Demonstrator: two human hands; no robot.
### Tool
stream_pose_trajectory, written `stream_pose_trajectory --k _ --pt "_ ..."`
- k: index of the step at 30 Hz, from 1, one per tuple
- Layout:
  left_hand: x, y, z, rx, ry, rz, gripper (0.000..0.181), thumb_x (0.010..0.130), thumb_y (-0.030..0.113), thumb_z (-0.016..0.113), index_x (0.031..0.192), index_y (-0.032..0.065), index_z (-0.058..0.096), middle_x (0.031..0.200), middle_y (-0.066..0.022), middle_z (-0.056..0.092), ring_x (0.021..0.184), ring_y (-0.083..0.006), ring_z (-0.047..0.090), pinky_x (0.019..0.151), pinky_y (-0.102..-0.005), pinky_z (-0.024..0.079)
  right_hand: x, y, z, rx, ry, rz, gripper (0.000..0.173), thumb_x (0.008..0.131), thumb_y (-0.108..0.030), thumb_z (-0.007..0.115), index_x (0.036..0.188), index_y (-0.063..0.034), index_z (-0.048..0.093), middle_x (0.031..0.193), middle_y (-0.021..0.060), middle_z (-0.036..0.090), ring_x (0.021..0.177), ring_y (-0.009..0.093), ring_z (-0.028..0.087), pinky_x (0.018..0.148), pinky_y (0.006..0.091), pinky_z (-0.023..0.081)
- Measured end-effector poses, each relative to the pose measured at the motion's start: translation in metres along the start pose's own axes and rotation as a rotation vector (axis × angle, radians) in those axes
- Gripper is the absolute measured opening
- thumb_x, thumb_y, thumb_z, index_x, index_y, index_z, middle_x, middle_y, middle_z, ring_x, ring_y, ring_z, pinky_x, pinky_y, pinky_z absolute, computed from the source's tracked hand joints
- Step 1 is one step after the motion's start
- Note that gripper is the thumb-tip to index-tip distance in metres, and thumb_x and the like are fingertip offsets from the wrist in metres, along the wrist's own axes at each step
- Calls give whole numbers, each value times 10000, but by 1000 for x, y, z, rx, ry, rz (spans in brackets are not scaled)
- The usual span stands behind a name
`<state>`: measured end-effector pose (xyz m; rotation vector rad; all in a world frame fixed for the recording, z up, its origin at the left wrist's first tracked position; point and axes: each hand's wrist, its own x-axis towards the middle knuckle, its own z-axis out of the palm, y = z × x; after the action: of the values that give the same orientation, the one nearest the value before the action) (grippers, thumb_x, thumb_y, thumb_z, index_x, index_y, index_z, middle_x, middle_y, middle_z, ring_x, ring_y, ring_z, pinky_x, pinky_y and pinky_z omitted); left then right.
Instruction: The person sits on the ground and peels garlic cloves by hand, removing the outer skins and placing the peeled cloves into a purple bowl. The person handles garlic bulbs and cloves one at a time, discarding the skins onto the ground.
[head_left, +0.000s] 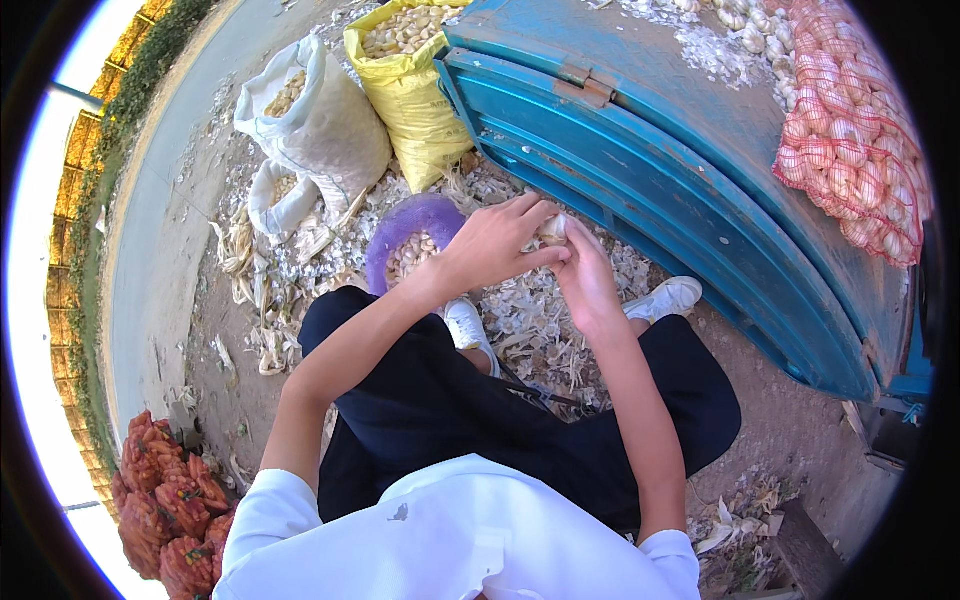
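Observation:
Both hands meet in front of my knees around a whitish garlic bulb (553, 229). My left hand (499, 238) reaches over it from the left, fingertips on its upper side and thumb stretched toward the other hand. From the right, my right hand (587, 271) grips the bulb between fingers and thumb. The fingers cover part of the bulb. Just beyond my left forearm is a purple mesh bag (386, 225), rolled open at the rim, with separated garlic cloves (409, 259) inside. Dry garlic skins (517, 311) litter the ground beneath my hands.
A blue metal truck bed side (637, 161) runs along the right; a red mesh sack of garlic bulbs (851, 142) rests on the bed. A white woven sack (337, 127), a smaller one (262, 201) and a yellow sack (431, 105) hold cloves. Filled red mesh sacks (172, 510) lie lower left.

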<state>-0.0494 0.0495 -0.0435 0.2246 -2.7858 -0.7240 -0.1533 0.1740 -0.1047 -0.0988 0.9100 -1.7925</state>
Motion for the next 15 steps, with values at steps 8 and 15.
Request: stream_pose_trajectory --k 8,15 --pt "3 -13 33 219 85 111 401 858 417 652 913 47 507 814 -97 525 733 -281 625 599 -370 496 -5 -2 0 -93 120 94 245 1022 -297 459 1100 -109 595 1013 17 625 905 100 604 805 293 471" --pt "5 -15 42 276 151 213 408 864 432 637 870 53 486 772 -90 517 654 -260 620 553 -352 495 -2 -7 -4 -138 86 146 249 990 -361 511 1030 -136 610 924 -10 619 842 86 590 796 291 451"
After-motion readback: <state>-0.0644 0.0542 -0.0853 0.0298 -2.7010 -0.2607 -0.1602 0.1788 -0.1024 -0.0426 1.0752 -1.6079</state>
